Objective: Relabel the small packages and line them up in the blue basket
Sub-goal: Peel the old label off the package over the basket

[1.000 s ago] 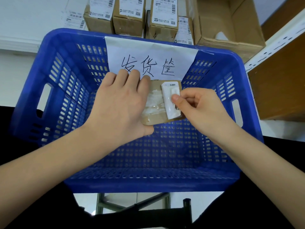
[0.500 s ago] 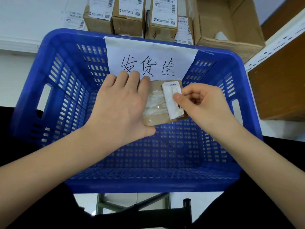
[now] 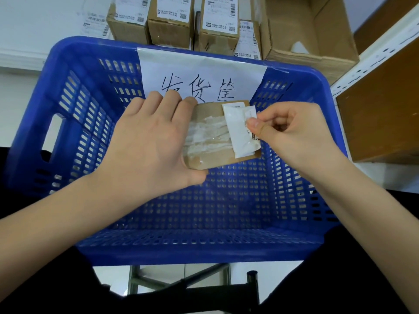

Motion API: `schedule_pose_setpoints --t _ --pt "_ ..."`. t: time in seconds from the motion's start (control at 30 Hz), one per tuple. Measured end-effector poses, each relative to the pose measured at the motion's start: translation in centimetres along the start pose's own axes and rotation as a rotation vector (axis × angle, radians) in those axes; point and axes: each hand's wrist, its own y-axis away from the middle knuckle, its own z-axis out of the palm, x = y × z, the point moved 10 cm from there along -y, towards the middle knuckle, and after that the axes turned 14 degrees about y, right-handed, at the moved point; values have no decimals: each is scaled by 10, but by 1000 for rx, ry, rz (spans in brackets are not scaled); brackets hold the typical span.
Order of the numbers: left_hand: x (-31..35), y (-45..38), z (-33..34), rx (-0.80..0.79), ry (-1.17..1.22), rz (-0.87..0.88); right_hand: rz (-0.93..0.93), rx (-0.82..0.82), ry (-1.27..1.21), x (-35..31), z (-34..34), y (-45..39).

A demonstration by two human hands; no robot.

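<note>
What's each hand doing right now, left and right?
Left hand: grips the small brown package above the blue basket.
Right hand: pinches the white label on that package.

Large open cardboard box sits at the back right, flaps up, something white inside. White perforated shelf upright runs diagonally at the right, brown wooden panel just beside it. Pale worktop at the back left. Dark metal frame bars show at the bottom, over a light floor.
</note>
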Motion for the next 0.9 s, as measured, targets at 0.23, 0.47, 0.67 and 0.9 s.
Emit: schedule_pose_setpoints --t 0.23,0.47,0.67,0.9 --pt "1 0 -4 10 -4 26 15 -4 29 2 -6 -1" --pt "1 2 -5 13 3 34 13 -10 36 2 -9 -2" --pt "-1 3 -7 18 6 41 10 -9 41 4 -11 -3" --pt "-2 5 -8 25 10 39 14 -6 22 6 -13 -4"
